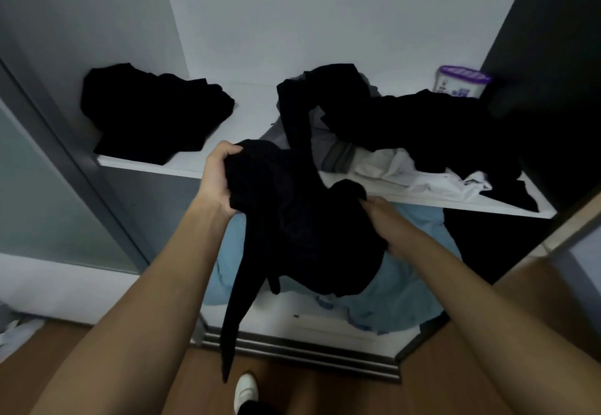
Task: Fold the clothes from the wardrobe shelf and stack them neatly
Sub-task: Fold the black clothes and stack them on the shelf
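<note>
Nearest: left grip [218, 180] curled round the bunched top of black garment [299, 226], right grip [379, 219] pinching its other end. Garment hangs in front of shelf [146, 162], not yet folded. On shelf, left: dark pile [153, 112], looks roughly folded, so prob. early-to-mid task. Right: jumbled heap [406, 128], black/grey/white, left to do. Back corner: purple-lidded tub [461, 84], label too blurred to read.

Purple-lidded white tub [461, 83] in the far right corner; white shoe [246, 392] on the wooden floor [42, 349]
</note>
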The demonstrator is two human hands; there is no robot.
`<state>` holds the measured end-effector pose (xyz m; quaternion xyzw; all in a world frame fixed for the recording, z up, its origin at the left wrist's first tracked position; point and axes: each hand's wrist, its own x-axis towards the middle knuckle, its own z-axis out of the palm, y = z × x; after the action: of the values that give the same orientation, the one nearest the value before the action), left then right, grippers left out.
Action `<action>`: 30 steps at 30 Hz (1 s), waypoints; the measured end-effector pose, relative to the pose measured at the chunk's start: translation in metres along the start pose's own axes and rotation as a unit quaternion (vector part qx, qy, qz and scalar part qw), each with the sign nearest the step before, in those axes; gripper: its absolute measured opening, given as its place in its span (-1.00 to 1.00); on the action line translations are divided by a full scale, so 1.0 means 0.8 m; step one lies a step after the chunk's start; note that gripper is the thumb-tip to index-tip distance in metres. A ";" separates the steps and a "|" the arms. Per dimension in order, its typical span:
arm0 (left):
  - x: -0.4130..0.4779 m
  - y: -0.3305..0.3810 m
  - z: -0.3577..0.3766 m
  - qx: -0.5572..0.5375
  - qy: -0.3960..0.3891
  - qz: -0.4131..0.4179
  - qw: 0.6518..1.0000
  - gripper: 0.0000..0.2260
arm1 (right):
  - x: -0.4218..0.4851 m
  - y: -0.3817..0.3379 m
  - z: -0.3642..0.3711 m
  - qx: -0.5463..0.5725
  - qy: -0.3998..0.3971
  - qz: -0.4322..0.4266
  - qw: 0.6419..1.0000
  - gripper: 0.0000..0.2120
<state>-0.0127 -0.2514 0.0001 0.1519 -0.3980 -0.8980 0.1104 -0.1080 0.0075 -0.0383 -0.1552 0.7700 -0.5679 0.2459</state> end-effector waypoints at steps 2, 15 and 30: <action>-0.001 0.001 -0.003 -0.015 0.022 0.022 0.999 -0.75 | -0.003 0.005 -0.017 -0.004 0.029 0.001 1.000 -0.57; -0.050 -0.061 0.002 0.089 -0.037 -0.058 0.994 -0.73 | -0.048 0.145 0.018 -0.331 -0.213 0.105 0.913 -0.82; -0.101 -0.028 0.009 0.107 -0.276 -0.046 0.954 -0.77 | -0.073 0.070 0.104 -0.085 -0.008 -0.163 0.983 -0.26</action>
<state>0.0582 -0.2055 0.0029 -0.0731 -0.4996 -0.8609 -0.0625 -0.0109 -0.0116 -0.0993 -0.3033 0.7778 -0.5316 0.1426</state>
